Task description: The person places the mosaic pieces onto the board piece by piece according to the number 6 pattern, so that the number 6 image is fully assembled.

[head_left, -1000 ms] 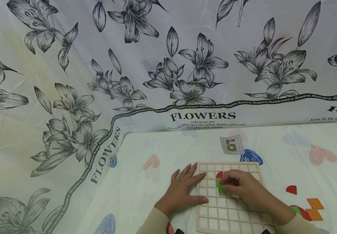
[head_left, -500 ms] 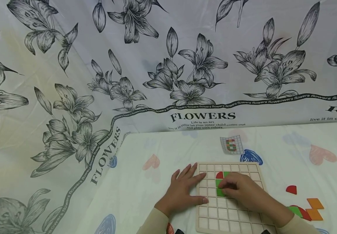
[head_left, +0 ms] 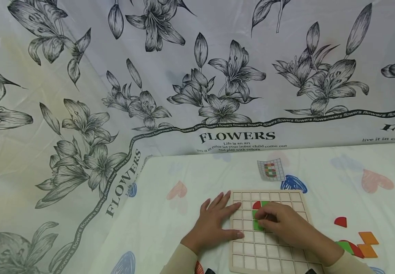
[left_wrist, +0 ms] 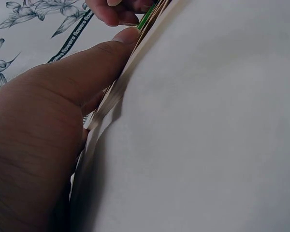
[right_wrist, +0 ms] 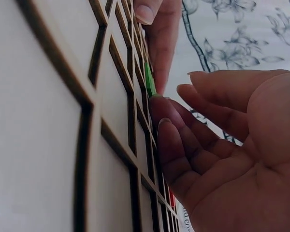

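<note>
A light wooden grid board (head_left: 249, 249) lies on the table. In it sit a red rounded piece (head_left: 257, 205) and green pieces (head_left: 257, 226) in neighbouring cells. My left hand (head_left: 211, 224) rests along the board's left edge with fingers spread, the thumb lying on the frame. Above the green pieces is my right hand (head_left: 286, 222), its fingers bent down to the board and hiding some cells. In the right wrist view a fingertip touches the edge of a green piece (right_wrist: 149, 79); nothing shows between thumb and fingers.
A small printed pattern card (head_left: 271, 170) lies behind the board. To its right are a loose red piece (head_left: 340, 222), orange rhombuses (head_left: 368, 238), and a green piece (head_left: 346, 246) beside red ones, partly behind my sleeve. A flower-printed curtain (head_left: 225, 83) hangs behind.
My right hand has shifted slightly down and right, uncovering more of the lower green piece and another green piece beside the red one. The left hand has stayed put.
</note>
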{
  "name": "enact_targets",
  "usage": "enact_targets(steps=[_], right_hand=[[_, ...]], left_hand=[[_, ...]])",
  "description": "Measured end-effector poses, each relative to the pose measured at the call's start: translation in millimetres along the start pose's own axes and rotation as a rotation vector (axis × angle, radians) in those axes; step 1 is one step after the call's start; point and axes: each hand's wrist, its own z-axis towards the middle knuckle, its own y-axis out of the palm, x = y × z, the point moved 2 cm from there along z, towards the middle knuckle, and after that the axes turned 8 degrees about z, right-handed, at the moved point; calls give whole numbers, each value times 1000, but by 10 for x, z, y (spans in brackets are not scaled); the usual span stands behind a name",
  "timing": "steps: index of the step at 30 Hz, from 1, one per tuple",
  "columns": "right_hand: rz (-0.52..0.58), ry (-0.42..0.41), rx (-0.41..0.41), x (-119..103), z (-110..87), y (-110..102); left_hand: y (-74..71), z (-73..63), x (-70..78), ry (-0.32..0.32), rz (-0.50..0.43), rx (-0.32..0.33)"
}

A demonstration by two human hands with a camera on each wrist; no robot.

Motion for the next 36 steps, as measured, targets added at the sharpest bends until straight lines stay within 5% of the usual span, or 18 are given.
enact_targets(steps=[36], right_hand=[[401, 88, -61, -125, -16, -318]], left_hand=[[40, 1, -20, -2, 16, 4]])
